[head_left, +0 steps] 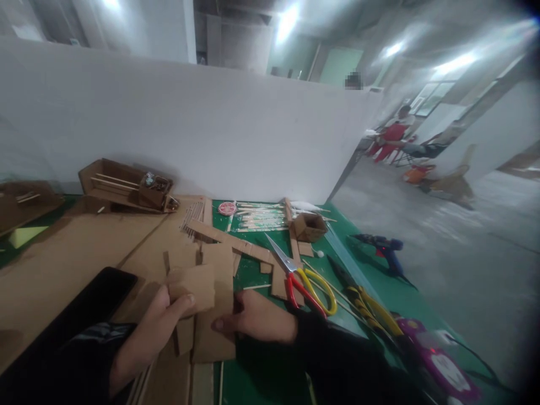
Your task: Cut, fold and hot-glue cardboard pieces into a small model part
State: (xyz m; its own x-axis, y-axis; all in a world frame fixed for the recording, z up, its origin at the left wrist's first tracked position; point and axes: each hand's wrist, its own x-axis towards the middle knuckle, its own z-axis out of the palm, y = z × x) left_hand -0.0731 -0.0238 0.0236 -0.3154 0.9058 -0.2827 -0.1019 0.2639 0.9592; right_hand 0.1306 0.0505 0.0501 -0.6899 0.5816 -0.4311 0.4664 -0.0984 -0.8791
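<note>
My left hand (154,323) is closed on a small cardboard piece (198,286), with the thumb lying on its face. Just right of it, a longer cardboard strip (213,334) stretches toward me, partly covered by the small piece. My right hand (264,318) pinches the right edge of that strip between thumb and fingers. Scissors (290,265) with one red and one yellow handle lie beyond my right wrist, blades pointing away to the left. Loose cardboard offcuts (280,281) lie around them. A black phone (107,292) rests left of my left hand.
A cardboard model with a small box (122,185) stands at the back left. Wooden sticks (261,216) and an open cardboard box (310,226) lie near the white partition (211,129). Pliers (367,304), a blue tool (386,250) and a purple device (442,360) line the right side.
</note>
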